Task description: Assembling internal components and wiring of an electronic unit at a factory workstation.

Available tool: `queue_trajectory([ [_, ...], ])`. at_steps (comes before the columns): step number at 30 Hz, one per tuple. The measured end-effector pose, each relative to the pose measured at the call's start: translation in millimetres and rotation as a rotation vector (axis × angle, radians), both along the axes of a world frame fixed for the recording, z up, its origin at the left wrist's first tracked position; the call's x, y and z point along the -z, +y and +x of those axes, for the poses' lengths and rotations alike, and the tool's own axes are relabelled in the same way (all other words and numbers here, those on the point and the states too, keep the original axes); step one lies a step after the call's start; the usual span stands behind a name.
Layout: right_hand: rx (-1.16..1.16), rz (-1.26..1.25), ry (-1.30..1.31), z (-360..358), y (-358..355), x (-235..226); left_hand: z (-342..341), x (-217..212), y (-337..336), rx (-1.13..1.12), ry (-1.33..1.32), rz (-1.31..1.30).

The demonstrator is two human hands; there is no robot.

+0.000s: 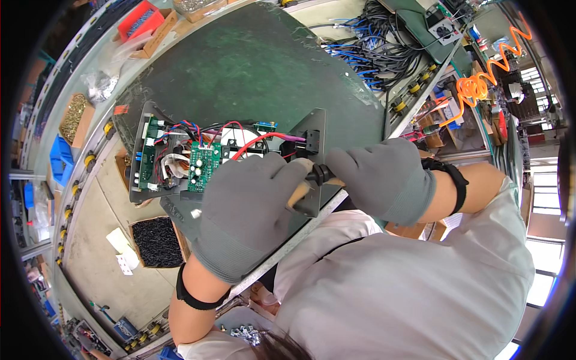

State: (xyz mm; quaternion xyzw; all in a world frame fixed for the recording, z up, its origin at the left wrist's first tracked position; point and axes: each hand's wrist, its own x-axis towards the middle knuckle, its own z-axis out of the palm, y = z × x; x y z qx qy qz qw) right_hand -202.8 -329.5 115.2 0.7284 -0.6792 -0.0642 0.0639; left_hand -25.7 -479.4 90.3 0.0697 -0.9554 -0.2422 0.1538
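Observation:
An open metal chassis (140, 191) lies on the dark green mat, with a green circuit board (204, 163) and bundled wires inside. A black ribbed fitting (321, 174), resembling a cable gland, is at the chassis's right end panel (318, 117). My left hand (246, 210), in a grey glove with bare fingertips, curls over the chassis's near side, thumb and forefinger closed at the fitting's left. From the right, my gloved right hand (384, 180) pinches the fitting's outer side. Its fingertips are partly hidden. A thick red wire (258, 141) runs to a black socket (312, 141) on the panel.
The green mat (240, 66) stretches beyond the chassis. Black and blue cables (384, 48) are heaped at the far right, near an orange coiled hose (474, 87). At left are a box of black parts (157, 242), a blue bin (61, 161) and a red bin (139, 21).

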Motion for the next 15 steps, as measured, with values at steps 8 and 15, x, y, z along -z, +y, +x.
queue_trajectory([
  [8,0.122,0.172,-0.681,-13,6,-6,-13,11,-4,0.006,0.238,-0.089],
  [15,0.007,-0.078,-0.411,-15,5,9,-11,10,5,-0.078,0.187,0.006],
])
